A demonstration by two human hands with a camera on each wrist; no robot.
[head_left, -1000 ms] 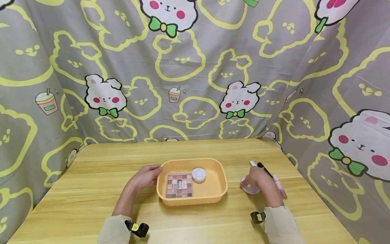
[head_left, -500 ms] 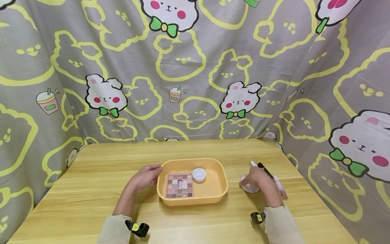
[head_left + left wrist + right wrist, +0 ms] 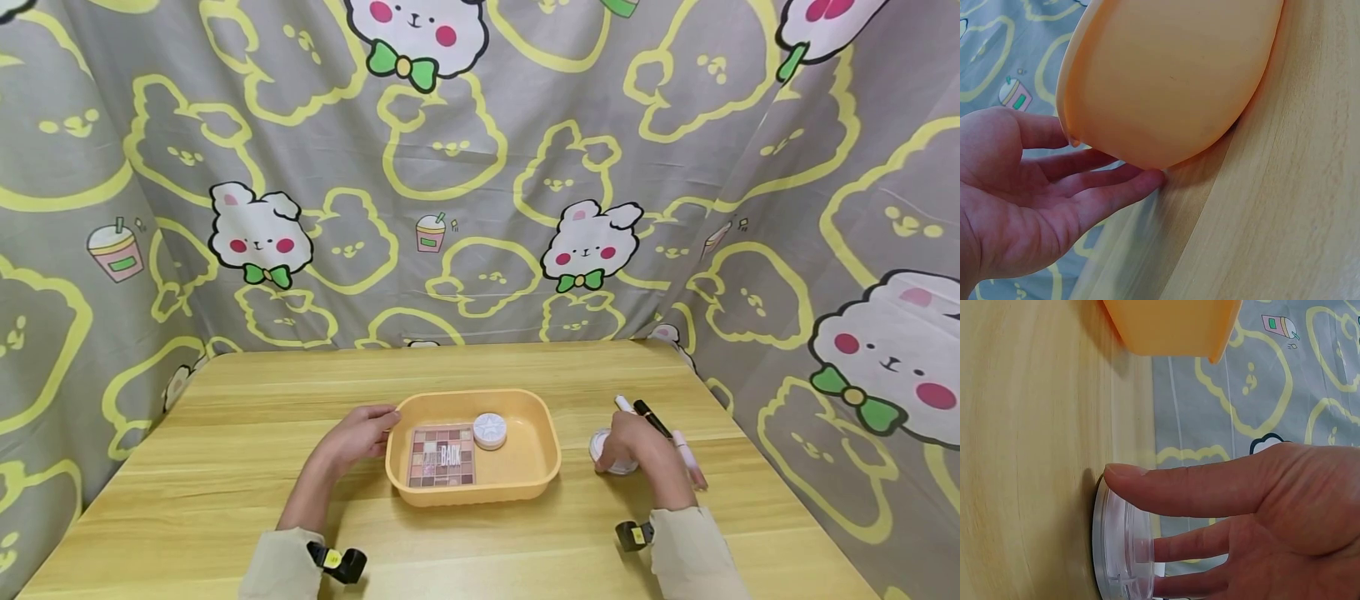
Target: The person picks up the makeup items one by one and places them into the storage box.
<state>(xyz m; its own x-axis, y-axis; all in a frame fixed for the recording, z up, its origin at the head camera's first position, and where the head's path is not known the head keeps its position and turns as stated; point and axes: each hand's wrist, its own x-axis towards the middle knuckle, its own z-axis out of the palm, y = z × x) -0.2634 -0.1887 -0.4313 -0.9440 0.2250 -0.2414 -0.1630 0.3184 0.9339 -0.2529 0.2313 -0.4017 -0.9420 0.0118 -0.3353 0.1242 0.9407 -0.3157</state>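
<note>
In the head view's lower right, the right hand [image 3: 637, 437] has thumb and fingers clamped on the clear jar [image 3: 1124, 550], near some pens [image 3: 651, 418]; lower centre, the left hand [image 3: 358, 435] touches the tray [image 3: 480, 497], fingers extended, slightly apart; palette [image 3: 441, 458] and compact [image 3: 490, 431] lie inside

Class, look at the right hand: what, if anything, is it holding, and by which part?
The right hand holds a clear round container, gripped at its outer edge between thumb and fingers.
</note>
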